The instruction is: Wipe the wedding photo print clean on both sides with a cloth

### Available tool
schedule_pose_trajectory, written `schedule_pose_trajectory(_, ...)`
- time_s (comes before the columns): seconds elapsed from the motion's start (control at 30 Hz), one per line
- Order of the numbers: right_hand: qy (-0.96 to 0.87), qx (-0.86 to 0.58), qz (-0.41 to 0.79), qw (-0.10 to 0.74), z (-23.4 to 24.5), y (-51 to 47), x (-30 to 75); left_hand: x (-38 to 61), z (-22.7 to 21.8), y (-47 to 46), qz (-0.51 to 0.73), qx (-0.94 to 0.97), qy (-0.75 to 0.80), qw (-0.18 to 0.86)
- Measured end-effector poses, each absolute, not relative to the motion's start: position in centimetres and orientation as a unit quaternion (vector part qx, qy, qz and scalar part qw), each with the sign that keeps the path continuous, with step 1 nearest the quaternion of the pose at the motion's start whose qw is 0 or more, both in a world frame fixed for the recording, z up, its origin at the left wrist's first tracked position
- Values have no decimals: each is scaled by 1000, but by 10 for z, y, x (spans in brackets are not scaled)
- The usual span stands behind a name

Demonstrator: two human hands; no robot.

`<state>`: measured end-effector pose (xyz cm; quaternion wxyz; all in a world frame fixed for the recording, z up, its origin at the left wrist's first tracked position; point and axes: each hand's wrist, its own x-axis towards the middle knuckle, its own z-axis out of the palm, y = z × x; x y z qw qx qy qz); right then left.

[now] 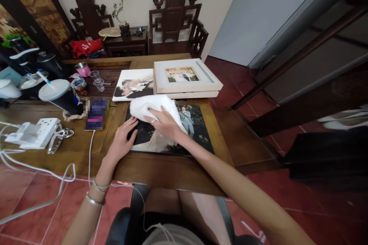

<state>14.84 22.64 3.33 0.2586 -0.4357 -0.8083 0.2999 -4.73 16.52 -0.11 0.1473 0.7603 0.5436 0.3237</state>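
Note:
A dark photo panel (198, 132), printed with a figure in a light suit and a pale gown, lies flat on the wooden table (161, 168). My right hand (164, 123) presses a folded white cloth (152, 104) onto the panel's upper left part, its fingers bent into the fabric. The cloth hides part of the picture. At the panel's left edge rests my left hand (125, 138), fingers spread and holding nothing. Just behind the cloth lies a white-edged photo print (135, 83), beside stacked pale wooden frames (188, 76).
To the left are a phone (97, 114) on a charging cable, a power strip (40, 132), a hair claw clip (59, 138) and a lidded drink cup (59, 95). Behind them stands a pink mug (82, 69). Carved chairs (175, 15) stand by the wall.

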Motion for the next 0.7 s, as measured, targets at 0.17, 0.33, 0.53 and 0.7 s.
schedule_pose_trajectory(0.17,-807,-478,227,262,22,222,224,-45,2,164,333,760,537,150)
schedule_pose_trajectory(0.33,-865,-417,138,244,13,179,256,-43,4,161,305,767,546,144)
schedule_pose_trajectory(0.53,-904,-329,191,195,29,101,252,-45,2,161,261,766,567,156)
schedule_pose_trajectory(0.7,-893,-340,205,211,32,135,262,-46,-1,163,270,767,562,155)
